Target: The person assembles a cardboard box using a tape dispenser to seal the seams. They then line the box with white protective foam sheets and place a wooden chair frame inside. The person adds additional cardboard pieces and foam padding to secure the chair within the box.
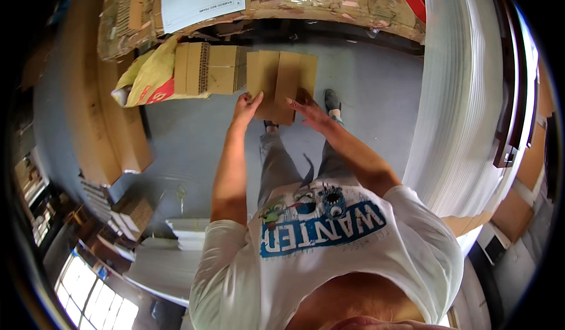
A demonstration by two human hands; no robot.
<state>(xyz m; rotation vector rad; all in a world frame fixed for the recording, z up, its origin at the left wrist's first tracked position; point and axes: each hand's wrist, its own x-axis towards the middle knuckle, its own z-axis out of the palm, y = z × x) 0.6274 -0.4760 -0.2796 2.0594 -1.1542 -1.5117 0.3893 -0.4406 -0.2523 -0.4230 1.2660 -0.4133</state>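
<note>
Holding: two bare hands share one folded piece of cardboard [268, 85], out ahead of the shirt [329, 236] and seen over the grey floor [194, 130].
Left hand [246, 107]: pinching the near left corner, thumb on the upper face.
Right hand [309, 109]: pinching the near right part, thumb on the middle strip, fingers partly hidden in shadow beneath.
Cardboard's lie: directly beyond both hands and between them, its bulk stretching away from the shirt.
Axis: folds run away from the shirt, far ends leaning slightly right (width and length look too alike to name a clear long side).
Bundles [222, 71]: left of the cardboard, just beside its left edge in view; whether they touch, one cannot tell.
Nearer hand: the left, on the bundles' side; the right is across the cardboard from them.
Sack [153, 74]: yellow, farther left, around the bundles' outer end.
Surface [329, 9]: beyond the cardboard, carrying paper sheets [203, 3].
</note>
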